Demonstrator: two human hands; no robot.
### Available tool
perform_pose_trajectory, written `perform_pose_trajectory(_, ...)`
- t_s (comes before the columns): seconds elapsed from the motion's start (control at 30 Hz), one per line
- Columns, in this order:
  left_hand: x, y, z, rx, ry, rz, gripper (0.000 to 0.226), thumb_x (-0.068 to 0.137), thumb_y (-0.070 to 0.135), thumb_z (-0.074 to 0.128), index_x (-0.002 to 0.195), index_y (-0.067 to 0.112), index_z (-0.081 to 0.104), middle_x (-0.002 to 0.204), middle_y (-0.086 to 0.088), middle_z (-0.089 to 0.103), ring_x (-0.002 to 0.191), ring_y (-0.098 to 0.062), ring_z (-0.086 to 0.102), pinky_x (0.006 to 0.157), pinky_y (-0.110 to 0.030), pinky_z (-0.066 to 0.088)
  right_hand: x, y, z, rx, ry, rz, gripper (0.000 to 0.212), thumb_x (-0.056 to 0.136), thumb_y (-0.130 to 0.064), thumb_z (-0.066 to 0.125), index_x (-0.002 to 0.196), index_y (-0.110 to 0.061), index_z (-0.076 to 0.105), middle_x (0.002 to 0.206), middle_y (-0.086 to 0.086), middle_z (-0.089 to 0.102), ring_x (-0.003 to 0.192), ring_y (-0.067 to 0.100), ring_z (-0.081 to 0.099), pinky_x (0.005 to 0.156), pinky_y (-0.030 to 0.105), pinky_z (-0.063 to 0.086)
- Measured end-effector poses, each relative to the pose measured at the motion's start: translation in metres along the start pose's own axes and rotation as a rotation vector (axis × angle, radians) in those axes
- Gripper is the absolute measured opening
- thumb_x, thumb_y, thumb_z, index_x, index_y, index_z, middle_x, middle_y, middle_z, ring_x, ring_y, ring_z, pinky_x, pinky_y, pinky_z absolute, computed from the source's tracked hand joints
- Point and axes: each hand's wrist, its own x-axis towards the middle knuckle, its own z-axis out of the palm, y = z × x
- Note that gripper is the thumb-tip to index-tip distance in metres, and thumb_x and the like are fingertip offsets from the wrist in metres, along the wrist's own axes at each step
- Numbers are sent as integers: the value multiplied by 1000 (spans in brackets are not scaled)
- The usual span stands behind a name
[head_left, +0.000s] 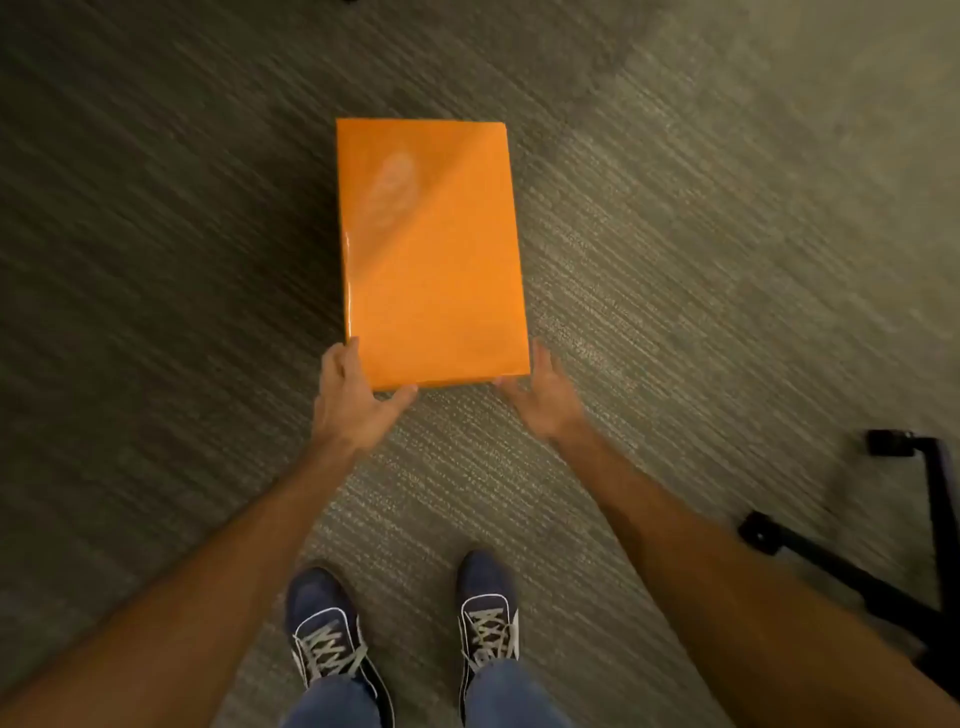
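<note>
A glossy orange rectangular box (431, 249) is in front of me over a grey carpeted floor, its long side pointing away. My left hand (353, 400) grips its near left corner, fingers along the left side and thumb under the near edge. On the other side, my right hand (545, 395) holds the near right corner, fingers up the right side, thumb at the near edge. Whether the box rests on the carpet or is lifted off it I cannot tell.
My two feet in dark blue laced shoes (332, 639) stand on the ribbed carpet (675, 260) below the box. The black wheeled base of an office chair (883, 561) sits at the right edge, close to my right forearm.
</note>
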Motion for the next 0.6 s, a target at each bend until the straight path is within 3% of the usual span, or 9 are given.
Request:
perform_pose_trajectory(0.13, 39, -16, 13, -216, 22, -262, 108, 71, 52, 75, 152, 18, 13, 154, -13, 29, 135, -35, 41, 105, -43, 38, 33, 1, 14, 330, 72, 157, 73, 89, -43, 65, 146, -10, 33, 141, 8, 54, 124, 28, 56, 103, 50, 45)
perform_pose_trajectory(0.27, 57, -25, 24, -406, -7, -323, 82, 77, 42, 74, 143, 19, 32, 131, -7, 56, 112, -24, 54, 89, -36, 43, 53, 7, 30, 579, 129, 251, 65, 87, -31, 70, 143, -10, 42, 137, 10, 58, 116, 27, 60, 95, 47, 53)
perform_pose_trajectory(0.37, 64, -31, 26, -587, -54, -383, 74, 78, 32, 76, 140, 23, 36, 124, 0, 57, 116, -24, 55, 103, -46, 44, 62, 9, 30, 830, 96, 362, 61, 87, -14, 71, 141, -11, 44, 135, 11, 59, 105, 24, 62, 74, 31, 57)
perform_pose_trajectory(0.53, 54, -29, 12, -651, -59, -423, 79, 74, 20, 81, 141, 22, 39, 124, -3, 60, 117, -26, 57, 105, -51, 46, 56, -1, 13, 996, 86, 457, 71, 82, 3, 71, 144, -7, 39, 136, 18, 57, 99, 25, 62, 86, 38, 56)
perform_pose_trajectory(0.6, 45, -27, 2, -664, -49, -432, 81, 73, 18, 82, 142, 21, 40, 130, -8, 59, 115, -26, 59, 102, -50, 49, 47, -5, 10, 993, 85, 458, 71, 80, 4, 72, 143, -6, 41, 134, 19, 58, 94, 24, 65, 79, 36, 60)
